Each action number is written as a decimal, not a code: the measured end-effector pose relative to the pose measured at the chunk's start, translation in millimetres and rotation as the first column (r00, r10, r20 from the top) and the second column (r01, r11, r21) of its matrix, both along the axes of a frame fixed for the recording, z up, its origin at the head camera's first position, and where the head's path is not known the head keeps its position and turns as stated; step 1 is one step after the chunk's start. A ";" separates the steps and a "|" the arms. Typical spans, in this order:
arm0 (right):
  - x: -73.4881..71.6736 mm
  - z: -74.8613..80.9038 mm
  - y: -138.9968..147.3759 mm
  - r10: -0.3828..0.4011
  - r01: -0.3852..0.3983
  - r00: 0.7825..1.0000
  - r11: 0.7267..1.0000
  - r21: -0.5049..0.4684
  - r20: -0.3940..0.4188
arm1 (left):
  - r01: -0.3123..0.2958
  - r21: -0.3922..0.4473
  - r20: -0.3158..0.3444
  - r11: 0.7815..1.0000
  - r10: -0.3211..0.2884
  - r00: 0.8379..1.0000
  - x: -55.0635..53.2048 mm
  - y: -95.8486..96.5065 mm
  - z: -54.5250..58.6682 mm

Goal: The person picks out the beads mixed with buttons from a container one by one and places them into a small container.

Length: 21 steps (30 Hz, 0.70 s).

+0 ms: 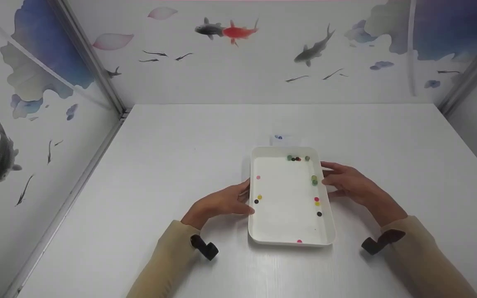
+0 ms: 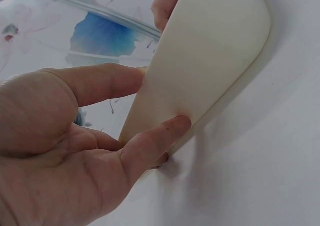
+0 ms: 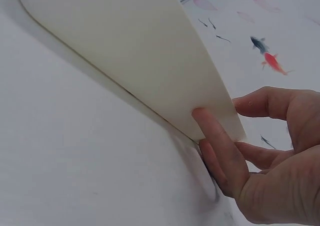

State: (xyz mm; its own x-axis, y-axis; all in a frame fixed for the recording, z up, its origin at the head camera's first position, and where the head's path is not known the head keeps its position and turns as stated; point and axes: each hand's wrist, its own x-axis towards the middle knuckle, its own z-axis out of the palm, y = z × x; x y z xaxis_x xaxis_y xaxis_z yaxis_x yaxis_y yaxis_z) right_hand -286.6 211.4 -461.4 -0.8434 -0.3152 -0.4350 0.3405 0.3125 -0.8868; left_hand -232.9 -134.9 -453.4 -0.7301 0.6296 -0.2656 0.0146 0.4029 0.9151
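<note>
A white rectangular tray (image 1: pixel 286 223) lies lengthwise between the two hands, with several small coloured beads along its inner edges. At its left side, the left hand (image 1: pixel 225 202) grips the tray, thumb at the rim. In the left wrist view one finger (image 2: pixel 160 138) presses the outer wall while other fingertips reach the lower edge. On the opposite side the right hand (image 1: pixel 352 183) holds the rim and wall. Its finger (image 3: pixel 215 133) rests against the outer wall in the right wrist view. Green beads (image 1: pixel 314 180) sit by the right wall; a pink bead (image 1: pixel 299 241) lies at the near end.
Just beyond the tray's far end lies a small clear bag (image 1: pixel 290 140) with blue beads (image 1: pixel 278 137). The white table (image 1: pixel 172 145) is bounded by a back wall (image 1: pixel 263 82) and side panels printed with fish. Black wrist cameras (image 1: pixel 205 247) sit on both sleeves.
</note>
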 end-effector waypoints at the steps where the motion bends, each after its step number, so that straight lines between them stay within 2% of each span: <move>1: 0.1 -0.8 0.0 -0.004 0.004 1.000 1.000 -0.003 0.003 | 0.000 0.006 0.011 1.000 0.000 1.000 0.3 -0.1 0.4; 9: 2.8 -4.8 1.8 -0.023 0.023 1.000 1.000 0.000 0.020 | -0.010 -0.015 -0.014 1.000 0.010 1.000 -0.3 1.8 -1.9; 16: 3.9 -2.9 1.6 -0.040 0.040 0.998 0.999 -0.003 0.043 | -0.147 -0.102 -0.030 0.984 0.145 0.989 3.1 7.1 2.6; 19: 3.7 -2.3 0.8 -0.043 0.044 0.998 0.999 -0.007 0.047 | -0.198 -0.098 -0.017 0.975 0.197 0.980 4.2 7.9 4.4; 21: 3.6 -2.3 0.2 -0.042 0.043 0.998 0.999 -0.009 0.046 | -0.219 -0.066 0.019 0.973 0.221 0.975 4.3 8.1 5.7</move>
